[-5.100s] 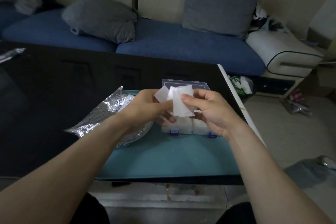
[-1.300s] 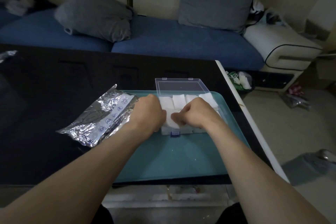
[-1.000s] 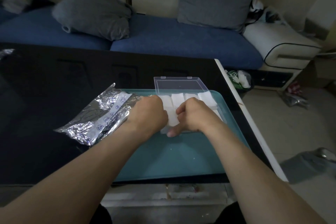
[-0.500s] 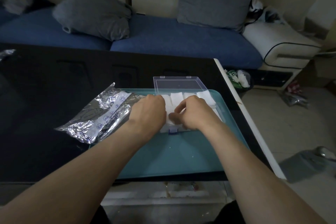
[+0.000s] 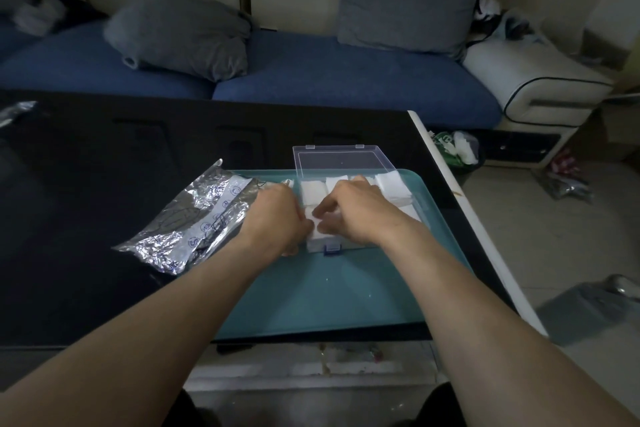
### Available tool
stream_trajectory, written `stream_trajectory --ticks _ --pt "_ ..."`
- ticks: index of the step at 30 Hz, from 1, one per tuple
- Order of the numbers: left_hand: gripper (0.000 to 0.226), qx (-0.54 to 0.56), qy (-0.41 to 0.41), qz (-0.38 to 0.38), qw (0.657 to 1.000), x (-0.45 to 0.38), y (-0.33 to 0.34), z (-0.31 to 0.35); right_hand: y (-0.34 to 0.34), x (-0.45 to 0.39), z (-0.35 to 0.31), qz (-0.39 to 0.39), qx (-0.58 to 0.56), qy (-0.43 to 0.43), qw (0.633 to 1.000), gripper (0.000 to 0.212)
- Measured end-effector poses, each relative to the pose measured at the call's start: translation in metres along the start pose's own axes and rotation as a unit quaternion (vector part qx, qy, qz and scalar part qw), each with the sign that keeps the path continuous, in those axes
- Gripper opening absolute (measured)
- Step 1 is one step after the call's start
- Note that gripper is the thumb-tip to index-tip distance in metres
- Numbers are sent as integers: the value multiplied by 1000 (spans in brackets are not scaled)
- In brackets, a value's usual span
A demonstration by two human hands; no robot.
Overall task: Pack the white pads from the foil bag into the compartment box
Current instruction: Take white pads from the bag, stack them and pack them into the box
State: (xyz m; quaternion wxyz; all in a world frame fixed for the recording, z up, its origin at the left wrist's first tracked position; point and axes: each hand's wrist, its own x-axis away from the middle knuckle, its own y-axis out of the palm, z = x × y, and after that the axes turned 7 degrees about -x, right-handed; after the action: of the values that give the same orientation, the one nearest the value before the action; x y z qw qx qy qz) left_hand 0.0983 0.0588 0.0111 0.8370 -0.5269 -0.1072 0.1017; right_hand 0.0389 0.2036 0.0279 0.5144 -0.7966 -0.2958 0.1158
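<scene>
White pads (image 5: pixel 313 190) fill the compartment box (image 5: pixel 332 243), lid open, on the teal tray (image 5: pixel 346 295) atop the counter (image 5: pixel 86 184). Since five seconds ago both hands have dropped from mid-air onto the box. Left hand (image 5: pixel 277 218) and right hand (image 5: pixel 356 211) curl knuckles-up, fingertips pinching a pad. The foil bag (image 5: pixel 194 218) lies just left.

Blue round marks on the foil bag (image 5: pixel 194 218)'s white strip, too small to read.
</scene>
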Motion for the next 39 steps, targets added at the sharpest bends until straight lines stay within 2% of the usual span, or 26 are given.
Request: stream_trajectory --ticks 2,5,7,8,9,11,14,15,19,21,23,24,25,26,29,31,35,39 --pt "24 -18 31 15 999 7 -7 6 2 -4 -3 6 53 -12 998 31" --pt "23 22 68 124 990 21 -30 15 3 -11 -11 -4 145 -22 989 21" --pt "17 32 70 200 977 25 -45 8 4 -13 -14 -23 186 -21 982 28" --pt "17 16 62 208 976 24 -51 0 5 -13 -15 -26 198 -20 980 30" --pt "22 -10 44 197 979 22 -54 -9 5 -13 -14 -26 206 -20 978 29" --pt "44 -75 5 128 989 19 -57 -27 6 -9 -11 -3 191 -31 981 28" --pt "70 -161 -12 31 986 16 -54 -47 1 -4 -4 42 143 -42 988 37" --pt "68 -170 -19 18 985 13 -53 -53 -1 -2 -3 41 141 -38 988 39" --pt "24 -136 -58 21 989 7 -58 -71 -3 1 -7 30 146 -14 989 34" --pt "20 -97 -72 20 992 5 -61 -79 -1 -1 -13 99 107 -43 988 27" --pt "27 -44 -87 18 995 5 -63 -84 6 -2 -29 202 -31 -126 971 13" --pt "30 -22 -94 20 995 5 -64 -85 11 -2 -40 224 -103 -167 955 8" --pt "33 -3 -98 22 995 4 -65 -87 17 0 -53 210 -143 -193 948 8" --pt "34 16 -102 25 994 4 -67 -88 25 1 -64 164 -142 -203 955 10" --pt "34 74 -105 2 992 4 -68 -91 48 -5 -77 28 -21 -166 985 38" --pt "32 95 -103 -37 989 6 -66 -95 55 -12 -79 2 27 -162 986 53" --pt "33 192 -127 -78 970 6 -63 -105 64 -17 -90 -53 35 -194 979 58" --pt "35 265 -149 -61 951 3 -64 -113 75 -26 -90 -30 59 -177 982 58"
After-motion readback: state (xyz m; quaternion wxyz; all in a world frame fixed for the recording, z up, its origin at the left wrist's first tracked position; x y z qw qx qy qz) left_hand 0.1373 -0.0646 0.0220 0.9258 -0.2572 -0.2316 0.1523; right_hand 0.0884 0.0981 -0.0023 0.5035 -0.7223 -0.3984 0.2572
